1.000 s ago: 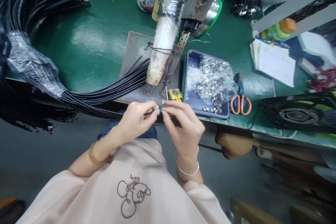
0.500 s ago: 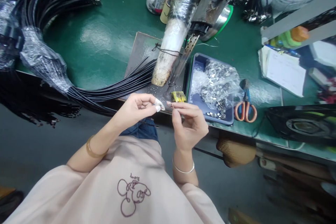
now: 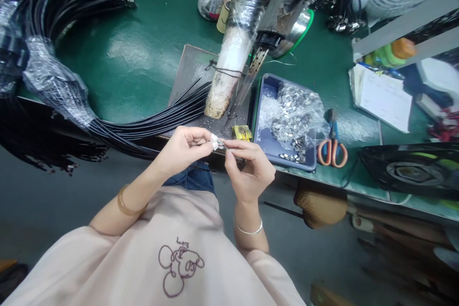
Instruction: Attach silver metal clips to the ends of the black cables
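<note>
At the left of the green table (image 3: 125, 76), plastic film (image 3: 55, 81) wraps a bunch of black cables (image 3: 154, 124), whose strands run right along the near edge onto a dark board (image 3: 190, 64). Your left hand (image 3: 188, 148), thumb and forefinger tipped in white, pinches a small metal piece (image 3: 221, 144) just off that near edge, in front of the board. A yellow packet (image 3: 242, 133) lies on the board's near right corner. Your right hand (image 3: 249, 167) brings thumb and forefinger up to the piece; whether they grip or only touch it, you cannot tell. Beside the board, a blue tray (image 3: 261, 150) of metal parts sits at the near edge, then orange-handled cutters (image 3: 332, 148).
</note>
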Tool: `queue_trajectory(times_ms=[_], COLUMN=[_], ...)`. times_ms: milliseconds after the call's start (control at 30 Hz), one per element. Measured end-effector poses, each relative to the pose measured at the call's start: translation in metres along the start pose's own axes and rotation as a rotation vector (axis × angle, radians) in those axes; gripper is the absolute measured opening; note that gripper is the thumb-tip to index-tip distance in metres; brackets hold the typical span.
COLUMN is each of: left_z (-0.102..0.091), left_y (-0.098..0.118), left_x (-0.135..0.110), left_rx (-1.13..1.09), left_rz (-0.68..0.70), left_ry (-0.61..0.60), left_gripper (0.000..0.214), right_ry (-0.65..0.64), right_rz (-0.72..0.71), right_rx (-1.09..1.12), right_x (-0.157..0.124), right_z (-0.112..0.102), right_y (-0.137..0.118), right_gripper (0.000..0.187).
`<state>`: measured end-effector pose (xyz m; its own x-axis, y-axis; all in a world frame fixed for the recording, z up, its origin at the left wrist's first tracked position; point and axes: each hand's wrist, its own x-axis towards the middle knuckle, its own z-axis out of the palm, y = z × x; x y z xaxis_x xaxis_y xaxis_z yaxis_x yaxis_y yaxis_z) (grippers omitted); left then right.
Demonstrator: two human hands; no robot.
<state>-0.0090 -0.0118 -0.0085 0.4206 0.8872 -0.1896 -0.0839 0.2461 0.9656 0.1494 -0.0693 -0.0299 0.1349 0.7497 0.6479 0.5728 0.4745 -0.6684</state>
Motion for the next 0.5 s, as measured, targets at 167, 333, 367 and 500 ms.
queue_trajectory(times_ms=[167, 333, 367, 500], left_z=[0.005, 0.008, 0.009, 0.009], left_y=[0.003, 0.006, 0.007, 0.009], left_x=[0.005, 0.014, 0.016, 0.018], left_rx=[-0.044, -0.097, -0.098, -0.09], left_rz=[0.019, 0.057, 0.061, 0.066], left_ry=[0.053, 0.081, 0.084, 0.104], left_gripper=[0.01, 0.008, 0.008, 0.007], right_ry=[0.065, 0.066, 0.064, 0.064], right_rz=[-0.079, -0.107, -0.102, -0.092], right_rx=[-0.13, -0.214, -0.212, -0.187], right_x=[0.0, 0.003, 0.004, 0.009], right_z=[0.005, 0.009, 0.009, 0.009], right_y=[0.001, 0.001, 0.002, 0.002], right_gripper=[0.021, 0.022, 0.021, 0.017])
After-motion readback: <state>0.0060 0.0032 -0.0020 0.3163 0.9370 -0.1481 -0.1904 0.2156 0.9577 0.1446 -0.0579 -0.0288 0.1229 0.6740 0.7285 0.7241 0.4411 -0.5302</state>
